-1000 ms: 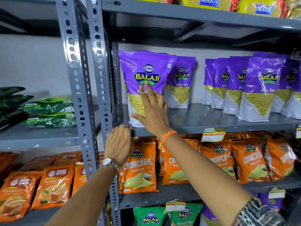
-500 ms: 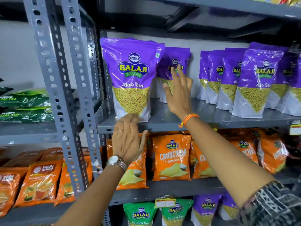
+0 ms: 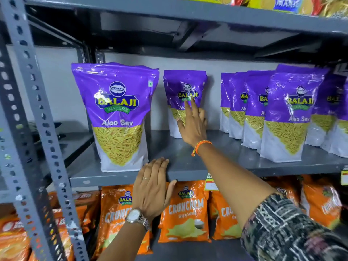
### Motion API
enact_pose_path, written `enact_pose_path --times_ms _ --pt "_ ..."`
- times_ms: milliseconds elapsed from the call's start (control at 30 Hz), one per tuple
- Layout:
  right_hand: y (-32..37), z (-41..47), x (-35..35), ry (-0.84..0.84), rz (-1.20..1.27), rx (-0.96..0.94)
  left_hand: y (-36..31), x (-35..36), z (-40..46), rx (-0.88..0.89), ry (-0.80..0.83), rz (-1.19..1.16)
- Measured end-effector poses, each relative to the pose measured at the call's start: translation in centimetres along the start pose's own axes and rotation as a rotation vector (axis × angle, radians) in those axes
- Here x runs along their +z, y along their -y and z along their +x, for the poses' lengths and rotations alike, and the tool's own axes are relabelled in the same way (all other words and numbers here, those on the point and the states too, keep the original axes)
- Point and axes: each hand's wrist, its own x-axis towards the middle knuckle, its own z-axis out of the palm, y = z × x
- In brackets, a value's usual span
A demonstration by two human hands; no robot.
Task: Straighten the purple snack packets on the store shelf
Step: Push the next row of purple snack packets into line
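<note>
1. Progress: we judge the task partly done. The front purple packet (image 3: 118,117) stands upright at the shelf's (image 3: 188,166) left front, label square to us, and needs nothing more.
2. In hand: the rear purple packet (image 3: 185,102) stands well back, near the wall and apart from both neighbours. Our right hand (image 3: 192,127) is laid flat against its front with fingers spread, pressing rather than gripping; nothing is clasped.
3. Our left hand (image 3: 153,187) rests open, palm down, on the shelf's front lip, just right of the front packet and holding nothing.
4. Remaining: the right-hand packet group (image 3: 278,112) overlaps like shingles. Its nearest packet stands forward of the others and several appear turned slightly off square. We judge these still need aligning.
5. Orientation: every purple packet has its long axis vertical, sealed top up and base on the shelf. The rear packet faces outward, leaning very slightly if at all; we cannot tell whether it touches the wall.
6. The orange packets (image 3: 185,213) below are not part of this job.
</note>
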Motion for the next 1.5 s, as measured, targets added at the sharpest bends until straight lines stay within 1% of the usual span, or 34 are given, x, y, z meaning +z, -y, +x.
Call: enact_pose_path --times_ms 167,367,500,600,667,933,1100,1500 --pt "-1.5 2.4 2.6 0.049 -0.024 0.005 0.4 1.7 -0.3 0.034 -0.077 0.104" --pt "-1.8 3.5 5.1 0.073 -0.007 -0.013 0.4 1.9 -0.1 0.067 -0.153 0.161" --pt "-1.0 3.9 6.0 0.078 -0.099 0.003 0.5 2.5 -0.3 0.060 -0.165 0.179" --pt "-0.9 3.9 6.5 0.118 -0.159 -0.002 0.5 2.7 -0.3 0.061 -0.171 0.191" --pt "-1.2 3.7 6.6 0.142 -0.180 -0.015 0.5 2.6 -0.2 0.064 -0.164 0.190" --pt "-1.2 3.1 5.6 0.122 -0.205 -0.013 0.7 2.7 -0.3 0.065 -0.160 0.173" --pt "-0.8 2.2 4.2 0.136 -0.198 -0.006 0.5 2.3 -0.3 0.046 -0.123 0.164" --pt "0.1 -2.8 -1.4 0.096 -0.177 -0.019 -0.4 0.4 -0.3 -0.031 0.002 0.116"
